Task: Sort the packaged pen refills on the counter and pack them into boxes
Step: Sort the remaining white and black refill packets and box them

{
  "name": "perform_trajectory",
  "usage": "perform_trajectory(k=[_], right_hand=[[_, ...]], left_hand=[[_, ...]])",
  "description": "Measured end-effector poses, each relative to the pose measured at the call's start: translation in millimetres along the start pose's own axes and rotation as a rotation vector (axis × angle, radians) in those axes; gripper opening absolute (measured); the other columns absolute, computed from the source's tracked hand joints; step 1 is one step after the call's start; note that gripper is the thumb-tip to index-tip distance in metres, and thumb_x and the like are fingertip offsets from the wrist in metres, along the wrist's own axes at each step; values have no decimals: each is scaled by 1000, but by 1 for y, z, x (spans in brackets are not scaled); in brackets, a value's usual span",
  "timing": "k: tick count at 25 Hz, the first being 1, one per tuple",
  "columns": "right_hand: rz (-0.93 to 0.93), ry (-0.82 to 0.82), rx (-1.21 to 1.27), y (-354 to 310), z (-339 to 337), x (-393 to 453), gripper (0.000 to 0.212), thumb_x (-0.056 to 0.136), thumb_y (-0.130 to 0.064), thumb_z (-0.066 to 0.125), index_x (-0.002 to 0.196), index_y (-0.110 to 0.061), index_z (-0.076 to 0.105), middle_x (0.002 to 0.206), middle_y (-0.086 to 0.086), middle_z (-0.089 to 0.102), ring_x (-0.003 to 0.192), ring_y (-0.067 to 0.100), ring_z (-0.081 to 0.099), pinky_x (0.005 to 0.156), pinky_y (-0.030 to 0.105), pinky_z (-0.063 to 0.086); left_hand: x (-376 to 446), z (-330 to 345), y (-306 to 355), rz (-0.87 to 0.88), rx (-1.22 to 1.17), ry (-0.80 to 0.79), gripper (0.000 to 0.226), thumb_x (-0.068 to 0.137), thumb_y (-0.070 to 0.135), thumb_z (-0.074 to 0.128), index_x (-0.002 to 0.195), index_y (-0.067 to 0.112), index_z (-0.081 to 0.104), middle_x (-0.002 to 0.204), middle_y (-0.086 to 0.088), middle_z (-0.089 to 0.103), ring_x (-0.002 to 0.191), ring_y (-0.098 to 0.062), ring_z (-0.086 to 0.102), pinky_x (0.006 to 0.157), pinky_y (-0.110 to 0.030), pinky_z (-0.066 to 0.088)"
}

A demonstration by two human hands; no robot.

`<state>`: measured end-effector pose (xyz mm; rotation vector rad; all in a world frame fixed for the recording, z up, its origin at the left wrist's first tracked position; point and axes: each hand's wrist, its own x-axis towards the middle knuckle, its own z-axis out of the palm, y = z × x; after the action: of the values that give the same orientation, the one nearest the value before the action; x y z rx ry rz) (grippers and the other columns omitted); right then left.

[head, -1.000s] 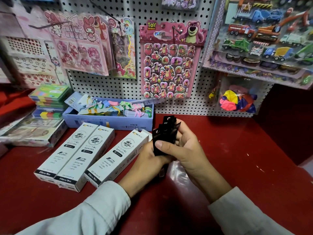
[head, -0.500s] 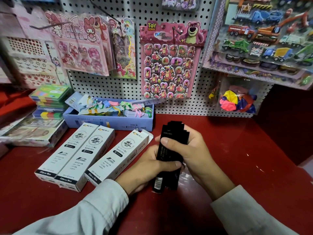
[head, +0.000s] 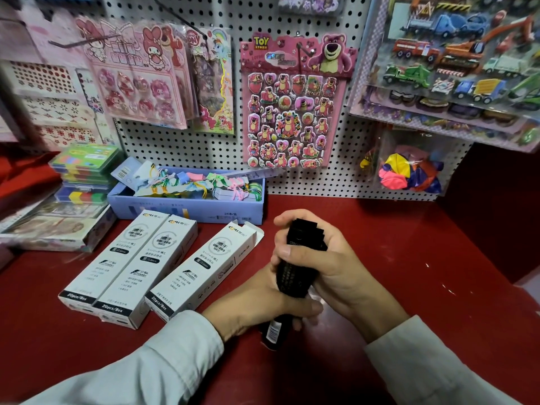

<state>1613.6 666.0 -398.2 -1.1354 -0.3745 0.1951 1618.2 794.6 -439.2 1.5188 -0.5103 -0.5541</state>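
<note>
Slid lower through both palms since half a second back: the bundle of black flat-packed pen refill sleeves (head: 298, 270), barcode end now down near the red desk (head: 438, 258), top edges squared up between the fingers. Earlier still, fanned and uneven at the top; now tighter.

Clenched round the upper half of the bundle: right hand (head: 330, 267), thumb across the near face, fingers wrapped behind. Clasped round the lower half: left hand (head: 263, 302), thumb lying under the right wrist, barcode end poking out below. Both grasping the same bundle, neither released.

Long axis of the bundle running roughly 6 to 12 o'clock, leaning slightly toward 1 at the top; printed top end pointing away toward the white pegboard wall (head: 321, 176), barcode end toward the body.

Lying at about 9 to 10 o'clock from the bundle, just beside the left hand: open-flapped white cardboard refill box (head: 204, 270), long axis running 7 to 1 o'clock, open mouth at the 1 o'clock end. Left hand nearer to it. Beyond, further toward 9 o'clock, two more white boxes (head: 128, 264), touching side by side, flaps apparently shut.

Likely next: swing of the bundle toward 10 o'clock, barcode end turned to meet the open mouth. Axes nearly parallel already, so only a small twist needed, by this reading.
</note>
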Motion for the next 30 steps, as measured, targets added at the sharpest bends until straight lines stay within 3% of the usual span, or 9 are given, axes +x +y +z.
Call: perform_trajectory(k=[3, 6, 8, 12, 15, 19, 25, 27, 30], right_hand=[[-67, 156, -41, 8, 5, 3, 28, 77, 2, 70, 101, -11, 63, 74, 7, 61, 60, 20, 60, 64, 30, 53], [-45, 181, -163, 11, 8, 5, 31, 75, -5, 73, 104, -10, 64, 79, 14, 66, 72, 23, 65, 74, 30, 54], [-58, 148, -152, 6, 11, 6, 24, 77, -6, 72, 99, -11, 64, 71, 11, 64, 64, 23, 63, 66, 31, 56], [-133, 162, 38, -8, 9, 2, 13, 83, -6, 66, 93, -14, 63, 56, 9, 54, 45, 20, 52, 49, 32, 52], [-75, 73, 96, -17, 2, -1, 30, 78, -6, 69, 106, -12, 61, 73, 10, 66, 60, 22, 64, 59, 32, 57], [43, 42, -148, -8, -5, 2, 29, 84, 6, 67, 111, -1, 57, 95, 14, 70, 84, 18, 68, 80, 32, 57], [154, -70, -661, -1, -19, 2, 36, 91, 6, 61, 125, -3, 55, 122, 24, 64, 113, 31, 62, 103, 48, 46], [193, -104, -809, -3, -26, 2, 27, 93, -2, 61, 120, -3, 57, 115, 15, 68, 107, 25, 65, 96, 46, 50], [139, -104, -926, -2, -25, 1, 11, 94, -6, 62, 105, -2, 64, 92, 2, 67, 80, 5, 60, 76, 29, 49]], left_hand=[[7, 3, -2, 100, 121, 185, 43, 59, 8, 83, 89, 35, 68, 82, 5, 73, 78, -7, 68, 73, -28, 58], [9, 8, -3, 202, 115, 257, 51, 61, -3, 77, 88, 39, 66, 73, 17, 71, 63, 1, 67, 58, -18, 52], [5, 3, -2, 156, -24, 194, 44, 61, -3, 78, 81, 36, 72, 65, 9, 71, 57, -2, 66, 55, -18, 52], [-4, -1, -3, -34, 13, -218, 15, 70, 11, 80, 73, 23, 72, 69, 2, 67, 59, -10, 60, 57, -21, 48], [1, 6, -1, -21, -4, -31, 14, 72, 16, 80, 68, 23, 69, 59, 0, 61, 47, -11, 52, 47, -20, 43], [9, -6, 3, 192, 80, 227, 23, 66, -1, 84, 77, 14, 72, 72, -1, 73, 67, -9, 70, 64, -20, 55], [10, -7, -21, 78, 237, 283, 33, 62, 3, 81, 89, 17, 69, 83, -10, 73, 74, -14, 68, 68, -42, 57], [11, -10, -27, 51, 218, 225, 26, 66, 2, 80, 88, 10, 68, 79, -8, 72, 72, -13, 66, 66, -42, 55], [12, -9, -27, 10, 253, 254, 22, 68, 8, 82, 87, 8, 70, 82, -14, 73, 72, -17, 64, 70, -46, 55]])
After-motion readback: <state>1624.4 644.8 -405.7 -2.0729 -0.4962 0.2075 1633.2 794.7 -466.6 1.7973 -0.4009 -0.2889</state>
